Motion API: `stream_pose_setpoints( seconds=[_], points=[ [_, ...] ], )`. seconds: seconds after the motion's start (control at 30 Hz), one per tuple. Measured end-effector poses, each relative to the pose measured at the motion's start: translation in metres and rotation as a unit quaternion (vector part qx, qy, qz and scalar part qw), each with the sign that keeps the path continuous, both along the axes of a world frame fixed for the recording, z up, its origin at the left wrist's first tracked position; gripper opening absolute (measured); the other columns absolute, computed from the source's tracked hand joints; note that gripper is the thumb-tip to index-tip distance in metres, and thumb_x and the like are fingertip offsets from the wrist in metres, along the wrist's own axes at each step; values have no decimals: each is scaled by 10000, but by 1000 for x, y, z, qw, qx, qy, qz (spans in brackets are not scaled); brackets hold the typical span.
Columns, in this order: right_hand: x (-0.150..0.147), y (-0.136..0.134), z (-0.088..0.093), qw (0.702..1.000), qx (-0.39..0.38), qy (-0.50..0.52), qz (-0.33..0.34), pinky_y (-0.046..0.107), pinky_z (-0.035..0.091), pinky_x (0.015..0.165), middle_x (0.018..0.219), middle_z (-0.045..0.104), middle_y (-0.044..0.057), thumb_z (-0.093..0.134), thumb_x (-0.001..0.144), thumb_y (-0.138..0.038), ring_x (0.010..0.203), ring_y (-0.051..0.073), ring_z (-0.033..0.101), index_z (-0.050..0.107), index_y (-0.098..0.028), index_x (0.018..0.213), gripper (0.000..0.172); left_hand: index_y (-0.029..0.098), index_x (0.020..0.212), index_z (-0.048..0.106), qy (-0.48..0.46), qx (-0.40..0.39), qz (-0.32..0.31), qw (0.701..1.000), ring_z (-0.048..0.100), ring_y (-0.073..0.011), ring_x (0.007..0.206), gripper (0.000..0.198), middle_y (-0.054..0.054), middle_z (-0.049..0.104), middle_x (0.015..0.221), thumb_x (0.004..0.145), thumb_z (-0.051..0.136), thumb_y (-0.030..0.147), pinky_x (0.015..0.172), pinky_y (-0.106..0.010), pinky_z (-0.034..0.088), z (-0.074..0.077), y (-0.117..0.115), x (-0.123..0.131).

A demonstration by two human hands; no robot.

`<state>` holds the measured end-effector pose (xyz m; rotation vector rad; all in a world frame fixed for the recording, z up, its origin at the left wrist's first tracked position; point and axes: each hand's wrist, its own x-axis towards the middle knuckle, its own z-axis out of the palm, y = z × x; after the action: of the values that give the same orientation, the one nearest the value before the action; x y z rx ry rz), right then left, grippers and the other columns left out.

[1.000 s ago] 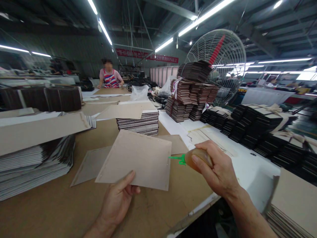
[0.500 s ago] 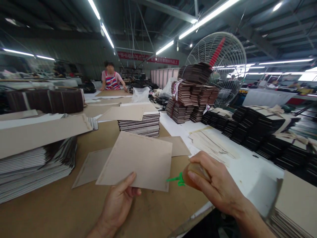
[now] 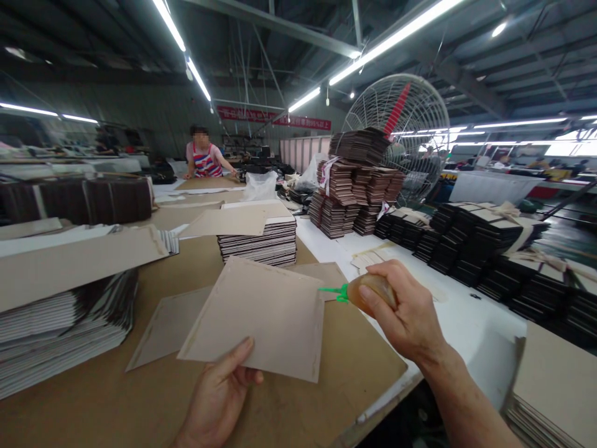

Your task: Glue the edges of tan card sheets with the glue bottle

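Long white fluorescent tubes (image 3: 396, 40) glare beneath a dim, dark grey metal roof (image 3: 93, 37); a whitish glare bleaches the far right. Soft, even light falls on the flat beige rectangular board (image 3: 261, 317), while grey shadow dulls part of the white-surfaced table (image 3: 466, 317). The distant background looks blurry; the outer edges appear stretched.

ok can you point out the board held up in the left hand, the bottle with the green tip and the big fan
board (image 3: 261, 317), head view, middle of its upward face
bottle (image 3: 356, 291), head view, bare part of its body
fan (image 3: 397, 112), head view, on its red blade
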<state>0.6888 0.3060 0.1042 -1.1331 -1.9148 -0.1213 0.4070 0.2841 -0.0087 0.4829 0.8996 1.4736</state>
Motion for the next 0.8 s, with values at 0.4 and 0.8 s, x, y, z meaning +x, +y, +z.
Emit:
stream_pose_setpoints(
  seconds=[0.4, 0.8],
  points=[
    [6, 4, -3, 1000, 6, 0, -17, 316, 418, 728, 915, 538, 34, 544, 909, -331, 810, 179, 534, 536, -188, 1045, 197, 131, 795, 730, -2, -6, 0, 1000, 605, -178, 628, 252, -32, 705, 787, 609, 877, 217, 407, -269, 536, -6, 1, -2],
    [-10, 4, -2, 999, 38, 30, -5, 317, 422, 732, 919, 545, 40, 549, 896, -297, 825, 189, 538, 530, -191, 1051, 188, 110, 756, 737, 2, 1, -28, 1000, 626, -191, 665, 199, -52, 709, 791, 654, 851, 237, 443, -267, 548, -8, 0, -2]
  ],
)
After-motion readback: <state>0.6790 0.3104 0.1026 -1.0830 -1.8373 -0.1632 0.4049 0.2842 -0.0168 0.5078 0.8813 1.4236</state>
